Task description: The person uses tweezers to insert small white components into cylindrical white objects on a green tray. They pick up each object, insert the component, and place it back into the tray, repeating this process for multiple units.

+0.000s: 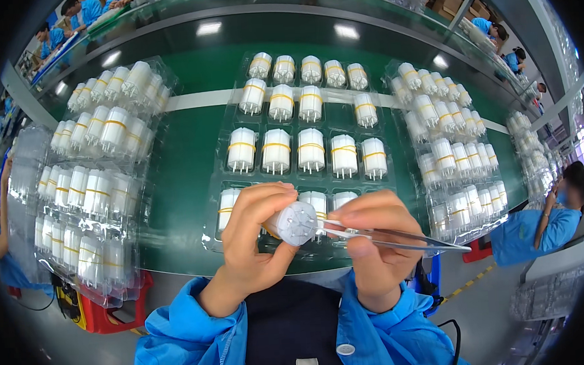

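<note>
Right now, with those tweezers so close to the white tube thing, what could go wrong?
The tweezers in the right grip might slip and scratch the exposed end of the white cylinder. If the left grip loosens, that cylinder could drop and knock others in the clear tray.

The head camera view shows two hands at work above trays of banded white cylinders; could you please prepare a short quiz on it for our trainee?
1. Which hand grips the metal tweezers?
2. True or false: yellow bands run around the banded cylinders in the middle tray.
3. What does the left hand hold?
a) the metal tweezers
b) a pronged white cylinder
c) the middle tray

Key:
1. The right hand.
2. True.
3. b
</note>
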`<act>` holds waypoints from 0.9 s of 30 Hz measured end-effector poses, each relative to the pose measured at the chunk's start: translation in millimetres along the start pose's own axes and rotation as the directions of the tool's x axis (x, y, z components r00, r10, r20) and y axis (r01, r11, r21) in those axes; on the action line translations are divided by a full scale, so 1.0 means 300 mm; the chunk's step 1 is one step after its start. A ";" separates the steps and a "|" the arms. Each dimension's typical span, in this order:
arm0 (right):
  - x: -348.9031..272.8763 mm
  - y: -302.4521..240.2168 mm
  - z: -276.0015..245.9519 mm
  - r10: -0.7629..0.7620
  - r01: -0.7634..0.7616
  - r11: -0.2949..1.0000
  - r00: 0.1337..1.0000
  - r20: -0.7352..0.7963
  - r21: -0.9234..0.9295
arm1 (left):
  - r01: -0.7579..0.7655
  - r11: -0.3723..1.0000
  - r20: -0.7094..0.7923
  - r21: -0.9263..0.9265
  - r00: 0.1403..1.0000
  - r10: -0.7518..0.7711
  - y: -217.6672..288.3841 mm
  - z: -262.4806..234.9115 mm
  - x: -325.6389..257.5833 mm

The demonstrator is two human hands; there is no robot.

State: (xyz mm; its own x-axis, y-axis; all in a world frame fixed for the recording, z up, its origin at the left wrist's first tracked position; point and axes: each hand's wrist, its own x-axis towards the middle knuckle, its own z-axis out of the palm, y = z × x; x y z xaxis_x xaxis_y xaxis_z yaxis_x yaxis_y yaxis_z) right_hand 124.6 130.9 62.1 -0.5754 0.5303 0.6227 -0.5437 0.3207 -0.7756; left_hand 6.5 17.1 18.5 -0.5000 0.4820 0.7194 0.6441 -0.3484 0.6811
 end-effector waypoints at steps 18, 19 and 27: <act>0.051 0.033 0.008 -0.085 0.133 0.972 0.968 0.236 -0.193 | 0.059 0.988 0.191 -0.141 0.981 -0.032 -0.027 -0.046 -0.006; 0.053 0.033 0.009 -0.083 0.131 0.973 0.967 0.240 -0.188 | 0.067 0.986 0.201 -0.154 0.979 -0.035 -0.027 -0.046 -0.006; 0.062 0.041 0.003 -0.059 0.111 0.977 0.961 0.270 -0.184 | 0.173 0.959 0.284 -0.226 0.953 -0.104 -0.023 -0.054 -0.011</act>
State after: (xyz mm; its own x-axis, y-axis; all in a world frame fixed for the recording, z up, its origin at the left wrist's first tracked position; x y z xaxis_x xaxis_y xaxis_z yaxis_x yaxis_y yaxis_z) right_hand 106.7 144.1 64.3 -0.6858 0.2791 0.6721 -0.4826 0.5168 -0.7071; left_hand -5.6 4.7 13.6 -0.3791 0.7244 0.5758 0.4000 -0.4328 0.8079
